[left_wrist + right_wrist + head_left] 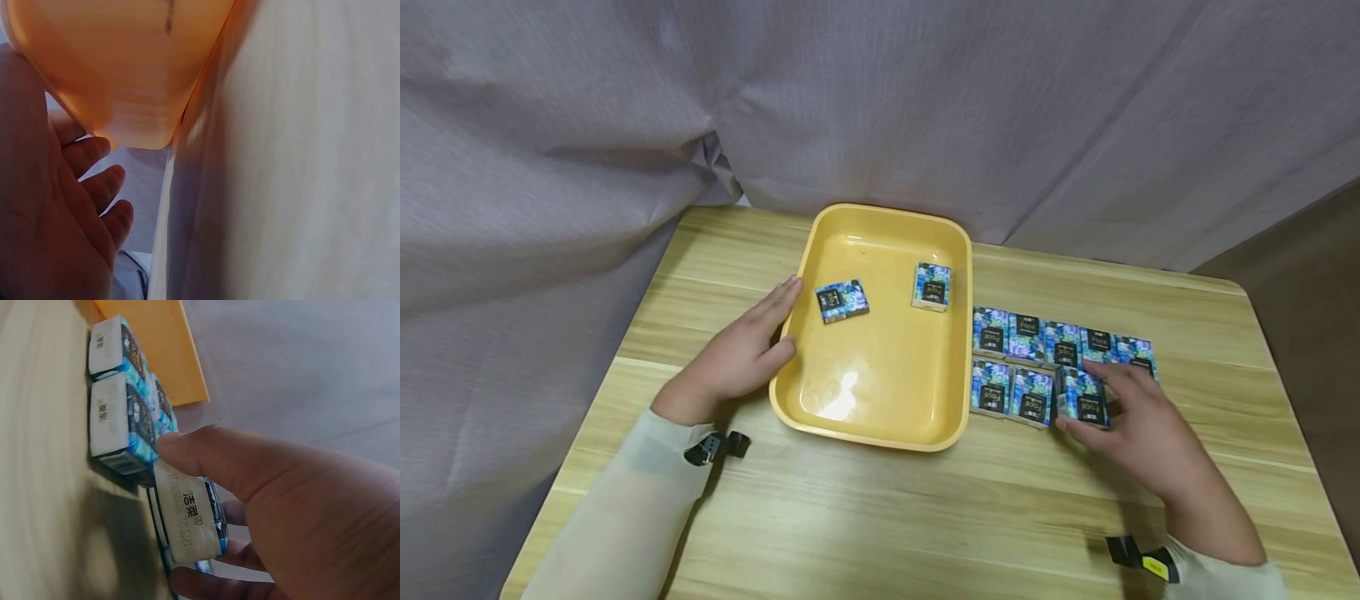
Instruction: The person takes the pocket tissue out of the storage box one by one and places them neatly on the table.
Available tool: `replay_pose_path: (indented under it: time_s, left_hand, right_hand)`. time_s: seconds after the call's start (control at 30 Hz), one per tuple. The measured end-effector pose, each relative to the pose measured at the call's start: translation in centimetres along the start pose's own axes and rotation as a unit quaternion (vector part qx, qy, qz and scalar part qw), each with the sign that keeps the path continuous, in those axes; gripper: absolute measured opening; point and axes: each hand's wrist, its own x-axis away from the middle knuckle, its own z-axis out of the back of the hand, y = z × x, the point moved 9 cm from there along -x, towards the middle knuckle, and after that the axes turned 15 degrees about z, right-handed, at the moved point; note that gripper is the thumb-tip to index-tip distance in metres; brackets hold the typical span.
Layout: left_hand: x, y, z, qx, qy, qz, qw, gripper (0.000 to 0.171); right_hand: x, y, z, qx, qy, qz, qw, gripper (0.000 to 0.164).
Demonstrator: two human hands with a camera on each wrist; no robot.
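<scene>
My right hand (1150, 433) pinches a small blue floral tissue pack (1084, 400) between thumb and fingers, at the right end of the front row. In the right wrist view this tissue pack's pale printed side faces the camera, raised off the table. Against the left rim of a yellow tray (872, 375) rests my left hand (737, 354), its fingers fairly straight. The left wrist view has those fingers along the tray's outer wall (131, 81). Inside the tray lie two tissue packs, one on the left (842, 302) and one on the right (932, 287).
Right of the tray, a back row of several tissue packs (1026, 337) lies side by side. Two more packs (1032, 398) sit in front of it, close to the tray wall. A grey curtain (880, 108) hangs behind the wooden table (865, 525).
</scene>
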Motion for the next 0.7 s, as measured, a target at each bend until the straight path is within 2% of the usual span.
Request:
replay_pose_path:
  time_s: [0.3, 0.7]
  left_hand:
    - [0.0, -0.1, 0.0, 0.003, 0.002, -0.002, 1.0, 0.082]
    - [0.0, 0.0, 0.0, 0.0, -0.005, 0.006, 1.0, 0.082]
  right_hand:
    - [0.5, 1.1, -1.5, -0.005, -0.011, -0.016, 1.0, 0.1]
    - [0.4, 1.1, -2.2, 0.004, -0.011, -0.005, 1.0, 0.098]
